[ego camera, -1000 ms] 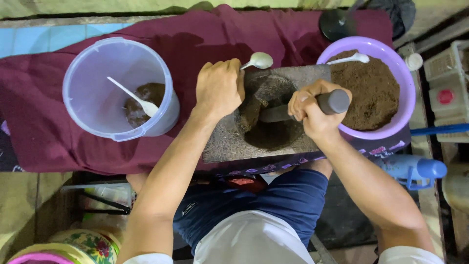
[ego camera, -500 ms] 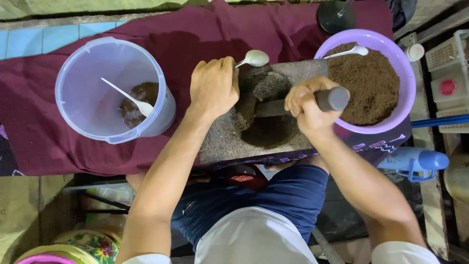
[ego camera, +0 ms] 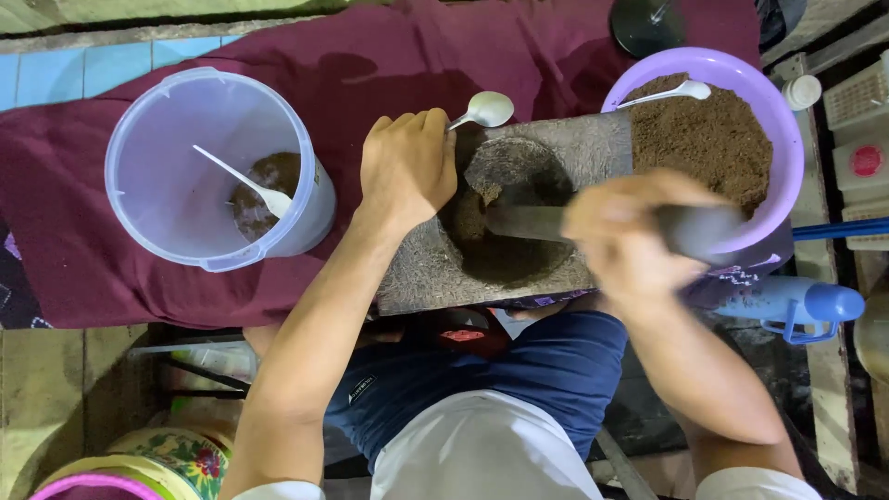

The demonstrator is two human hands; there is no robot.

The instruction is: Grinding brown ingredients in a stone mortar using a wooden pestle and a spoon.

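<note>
Gripping the pestle (ego camera: 556, 222), right fingers (ego camera: 616, 222) curl shut — left fingers (ego camera: 407, 139) clasp a spoon (ego camera: 486, 109).

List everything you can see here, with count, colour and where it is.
stone mortar: 1, grey, centre
pestle: 1, dark grey, in the mortar
metal spoon: 1, silver, at mortar's far edge
purple bowl: 1, brown powder inside, right
white spoons: 2, one in bowl, one in tub
clear tub: 1, little brown powder, left
cloth: 1, maroon, beneath
bottle: 1, blue, lower right
left hand: holds metal spoon
right hand: blurred, grips pestle
</note>
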